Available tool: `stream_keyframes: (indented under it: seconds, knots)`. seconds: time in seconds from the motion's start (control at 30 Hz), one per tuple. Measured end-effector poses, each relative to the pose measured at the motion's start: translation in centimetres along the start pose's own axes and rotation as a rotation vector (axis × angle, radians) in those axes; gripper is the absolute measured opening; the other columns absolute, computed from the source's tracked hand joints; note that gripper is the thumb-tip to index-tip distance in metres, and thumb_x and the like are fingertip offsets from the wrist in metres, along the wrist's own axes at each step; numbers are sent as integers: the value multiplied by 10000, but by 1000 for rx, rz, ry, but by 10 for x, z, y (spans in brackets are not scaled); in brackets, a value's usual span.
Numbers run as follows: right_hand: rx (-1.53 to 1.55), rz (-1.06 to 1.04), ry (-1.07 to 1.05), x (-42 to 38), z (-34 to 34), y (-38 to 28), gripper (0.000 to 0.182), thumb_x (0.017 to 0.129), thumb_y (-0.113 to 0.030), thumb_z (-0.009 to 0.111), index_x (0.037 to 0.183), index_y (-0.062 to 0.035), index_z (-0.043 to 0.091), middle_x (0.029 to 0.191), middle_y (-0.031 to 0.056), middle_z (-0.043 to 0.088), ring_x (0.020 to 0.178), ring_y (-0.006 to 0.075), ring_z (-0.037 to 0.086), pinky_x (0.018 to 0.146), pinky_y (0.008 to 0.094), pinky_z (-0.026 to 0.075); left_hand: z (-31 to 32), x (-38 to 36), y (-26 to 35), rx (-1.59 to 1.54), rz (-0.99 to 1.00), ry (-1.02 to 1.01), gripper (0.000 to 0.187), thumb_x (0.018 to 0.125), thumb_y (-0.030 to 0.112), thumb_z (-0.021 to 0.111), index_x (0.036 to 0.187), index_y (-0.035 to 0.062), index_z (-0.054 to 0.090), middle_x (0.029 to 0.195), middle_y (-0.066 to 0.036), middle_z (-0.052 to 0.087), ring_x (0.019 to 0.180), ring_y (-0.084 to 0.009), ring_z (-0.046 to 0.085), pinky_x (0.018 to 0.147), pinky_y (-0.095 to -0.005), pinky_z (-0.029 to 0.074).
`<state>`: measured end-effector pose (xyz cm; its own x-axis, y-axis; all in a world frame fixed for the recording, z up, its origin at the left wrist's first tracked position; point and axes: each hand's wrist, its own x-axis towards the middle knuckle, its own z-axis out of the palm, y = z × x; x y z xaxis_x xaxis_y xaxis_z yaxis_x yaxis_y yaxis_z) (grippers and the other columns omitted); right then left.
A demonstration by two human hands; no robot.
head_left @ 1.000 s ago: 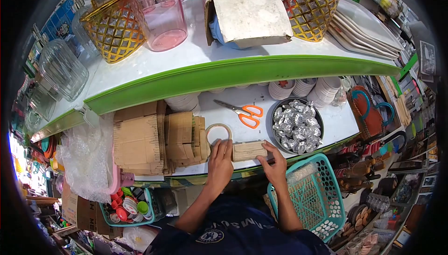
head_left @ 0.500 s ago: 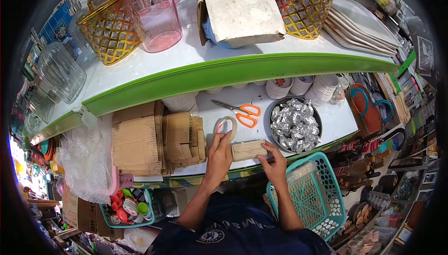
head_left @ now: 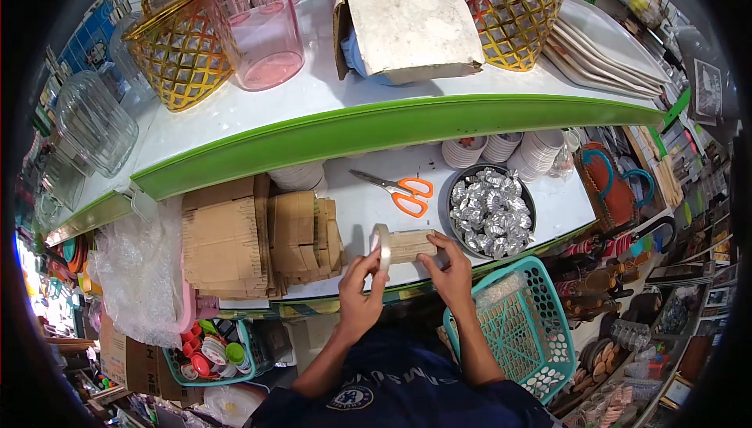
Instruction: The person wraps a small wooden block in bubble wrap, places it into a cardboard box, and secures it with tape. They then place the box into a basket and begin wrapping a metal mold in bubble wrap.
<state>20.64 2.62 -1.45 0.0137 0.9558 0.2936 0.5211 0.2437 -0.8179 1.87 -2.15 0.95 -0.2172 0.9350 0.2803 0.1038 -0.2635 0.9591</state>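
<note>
My left hand (head_left: 362, 296) pinches a roll of tape (head_left: 384, 246), which stands on edge above the lower shelf. A small flat cardboard packet (head_left: 409, 247) sits just right of the roll, its right end gripped between the thumb and fingers of my right hand (head_left: 451, 275). Beyond both hands lie scissors (head_left: 409, 193) with orange handles, blades pointing left. Beside my right hand, a dark round pan (head_left: 450, 216) holds many small fluted silver foil cups (head_left: 492, 210). Folded cardboard pieces (head_left: 301, 232) are stacked to the left of my left hand.
Overhead, a green-edged shelf (head_left: 392, 119) carries glass jars, gold baskets and a worn box (head_left: 415, 21). Stacked white bowls (head_left: 536, 154) stand behind the pan. A teal plastic basket (head_left: 565, 334) is below right; another basket (head_left: 258, 346) with colourful items sits below left.
My left hand has lifted the tape roll off the shelf, turned it on edge and brought it nearer the cardboard packet. My right hand still grips the packet, shifted slightly left.
</note>
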Motion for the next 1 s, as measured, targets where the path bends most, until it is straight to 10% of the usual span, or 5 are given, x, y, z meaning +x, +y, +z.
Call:
stream_keyframes:
  seconds: [0.17, 0.23, 1.0]
  knots:
    - [24, 61, -29, 6, 0, -9, 418, 825, -119, 809, 1217, -63, 675, 1275, 134, 676, 876, 155, 682, 617, 256, 504, 0, -12, 12, -20, -27, -70, 341, 966, -8, 587, 1303, -60, 593, 930, -103, 613, 820, -151, 623, 741, -277, 509]
    - [41, -6, -8, 7, 0, -8, 437, 818, -185, 814, 1222, -82, 679, 1280, 156, 663, 1103, 314, 669, 847, 357, 542, -2, -16, 14, -25, -30, -102, 335, 985, -16, 565, 1314, -80, 572, 974, -97, 601, 841, -138, 615, 769, -267, 511]
    - [100, -110, -24, 0, -29, -41, 449, 848, -87, 746, 1289, -62, 660, 1227, 132, 649, 986, 180, 629, 700, 277, 502, -1, -27, 10, -48, 182, -84, 311, 1024, 47, 524, 1304, -86, 545, 1013, -157, 647, 876, -190, 647, 809, -323, 541]
